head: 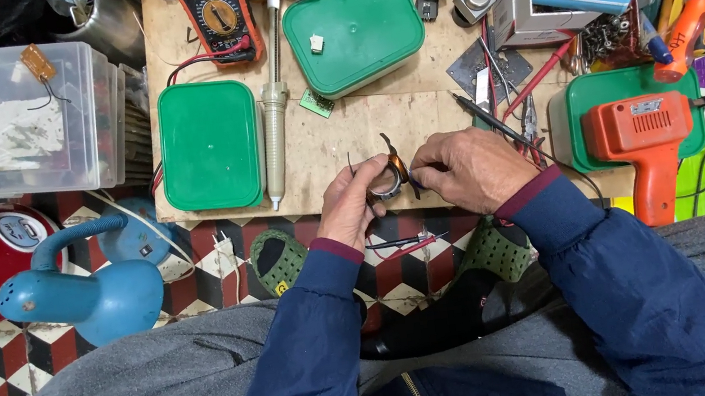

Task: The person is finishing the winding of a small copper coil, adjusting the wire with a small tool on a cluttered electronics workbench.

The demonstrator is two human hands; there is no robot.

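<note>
My left hand [352, 207] and my right hand [463, 170] meet at the front edge of a low wooden work board [344, 135]. Together they hold a small round metal part [387, 182] with a dark brown wire or clip sticking up from it. The left fingers grip the ring from below and the left side. The right fingertips pinch its right side, where thin wires come off. Red and black thin leads [399, 244] hang below the hands over my lap. Both sleeves are dark blue with maroon cuffs.
On the board lie two green lidded boxes [209, 144] [352, 25], a desoldering pump [274, 117], an orange multimeter [217, 11] and probes [487, 117]. An orange glue gun [649, 141] rests on a green lid at right. A clear plastic bin [2, 121] and blue lamp [84, 292] stand left. Tools crowd the upper right.
</note>
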